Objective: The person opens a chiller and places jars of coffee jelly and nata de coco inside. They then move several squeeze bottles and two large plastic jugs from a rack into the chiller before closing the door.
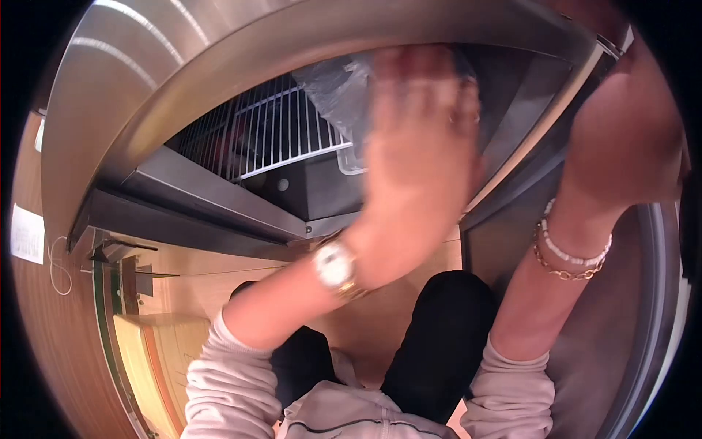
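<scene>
Blurred by motion, my left hand (pixel 420 139), with a gold watch at its wrist, reaches into the open metal fridge (pixel 219 190). Its back faces me and its fingers lie over a clear plastic bag (pixel 336 91); what they hold, if anything, is hidden. Part of a clear container (pixel 351 159) shows just beside the hand, by the white wire shelf (pixel 292 150). My right hand (pixel 621 132), above a beaded bracelet and a gold chain, is raised at the open door's upper edge, its fingers out of clear sight.
The open fridge door (pixel 578 351) with its grey seal stands at the right. At the left are a wooden panel (pixel 51 329) with a white paper label (pixel 28 234) and a yellow block-like item (pixel 157 366). My knees in black trousers are below.
</scene>
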Demonstrator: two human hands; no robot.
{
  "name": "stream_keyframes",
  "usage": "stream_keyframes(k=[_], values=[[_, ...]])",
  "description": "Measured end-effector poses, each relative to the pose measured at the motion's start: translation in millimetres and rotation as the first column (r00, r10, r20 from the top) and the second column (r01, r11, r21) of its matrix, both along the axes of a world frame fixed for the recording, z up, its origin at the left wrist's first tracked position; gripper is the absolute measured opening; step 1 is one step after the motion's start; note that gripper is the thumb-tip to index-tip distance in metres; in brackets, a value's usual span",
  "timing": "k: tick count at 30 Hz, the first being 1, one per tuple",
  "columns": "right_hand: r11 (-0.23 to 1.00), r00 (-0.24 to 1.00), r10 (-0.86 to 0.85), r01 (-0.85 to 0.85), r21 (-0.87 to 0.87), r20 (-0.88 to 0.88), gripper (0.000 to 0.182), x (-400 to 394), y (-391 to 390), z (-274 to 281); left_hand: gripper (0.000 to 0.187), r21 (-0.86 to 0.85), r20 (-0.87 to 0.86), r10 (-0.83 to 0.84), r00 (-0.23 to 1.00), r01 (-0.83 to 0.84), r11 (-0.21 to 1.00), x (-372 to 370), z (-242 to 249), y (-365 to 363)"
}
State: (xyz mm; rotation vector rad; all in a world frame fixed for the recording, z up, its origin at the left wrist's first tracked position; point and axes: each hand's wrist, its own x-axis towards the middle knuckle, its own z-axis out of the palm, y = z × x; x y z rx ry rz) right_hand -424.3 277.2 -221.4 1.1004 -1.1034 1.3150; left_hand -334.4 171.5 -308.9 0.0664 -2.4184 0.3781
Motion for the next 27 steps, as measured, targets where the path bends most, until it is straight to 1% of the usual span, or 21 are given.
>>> stream_keyframes(k=[1,4,5,6,7,10,13,15,16,18,20,21,22,23,24,25,26,27], values=[[1.000,1.000,0.003,-0.003,-0.003,-0.001,0.024,0,-1,0,0.073,0.136,0.048,-0.013,0.999,0.006,0.991,18,9,-9],[1.000,1.000,0.021,-0.021,-0.007,0.003,0.023,3,-8,-4,0.080,0.281,0.025,0.206,0.978,-0.205,0.938,6,-10,-44],[1.000,1.000,0.024,-0.024,-0.007,0.004,0.023,5,-10,-4,0.081,0.372,-0.025,0.091,0.996,-0.075,0.925,-5,-24,-53],[1.000,1.000,0.027,-0.027,-0.010,0.005,0.023,6,-10,-4,0.081,0.451,-0.088,-0.020,0.996,0.058,0.891,-20,-41,-60],[0.999,1.000,0.031,-0.031,-0.013,0.004,0.023,7,-11,-3,0.081,0.516,-0.163,-0.124,0.979,0.192,0.835,-32,-46,-61],[0.999,1.000,0.030,-0.030,-0.026,0.004,0.023,8,-14,0,0.080,0.544,-0.167,-0.238,0.957,0.291,0.787,-63,-54,-46],[0.999,1.000,0.027,-0.026,-0.038,0.015,0.022,12,-16,5,0.078,0.542,-0.251,-0.312,0.916,0.400,0.739,-82,-51,-35],[0.998,0.999,0.030,-0.029,-0.054,0.026,0.022,14,-18,7,0.078,0.577,-0.076,-0.267,0.961,0.261,0.774,-74,-46,-35],[0.997,0.999,0.034,-0.032,-0.064,0.036,0.022,17,-19,7,0.078,0.579,0.005,-0.238,0.971,0.192,0.792,-66,-40,-33],[0.996,0.998,0.040,-0.035,-0.084,0.057,0.022,24,-17,4,0.077,0.511,0.038,-0.200,0.979,0.153,0.846,-29,-17,-27],[0.997,0.994,0.042,-0.035,-0.073,0.097,0.021,26,-17,-1,0.063,0.437,-0.093,-0.258,0.962,0.273,0.857,15,10,-26],[0.997,0.994,0.043,-0.036,-0.073,0.103,0.022,24,-18,-6,0.055,0.482,-0.157,-0.359,0.920,0.389,0.785,33,23,-29],[0.996,0.986,0.068,-0.058,-0.071,0.154,0.021,30,-19,-8,0.047,0.514,-0.219,-0.456,0.863,0.499,0.697,51,35,-31],[0.999,0.991,0.027,-0.022,-0.043,0.130,0.021,32,-15,-3,0.040,0.488,-0.258,-0.521,0.814,0.575,0.656,70,50,-27],[0.995,0.989,0.067,-0.058,-0.075,0.128,0.022,36,-19,2,0.032,0.459,-0.291,-0.580,0.761,0.643,0.613,86,63,-26],[0.990,0.978,0.114,-0.097,-0.105,0.177,0.023,42,-22,7,0.028,0.330,-0.372,-0.606,0.703,0.710,0.622,94,75,-28],[0.991,0.967,0.107,-0.086,-0.099,0.231,0.024,46,-26,9,0.024,0.199,-0.443,-0.629,0.639,0.754,0.626,100,87,-33],[0.992,0.952,0.115,-0.093,-0.089,0.284,0.027,52,-24,19,0.025,0.119,-0.497,-0.629,0.598,0.764,0.634,104,103,-35]])
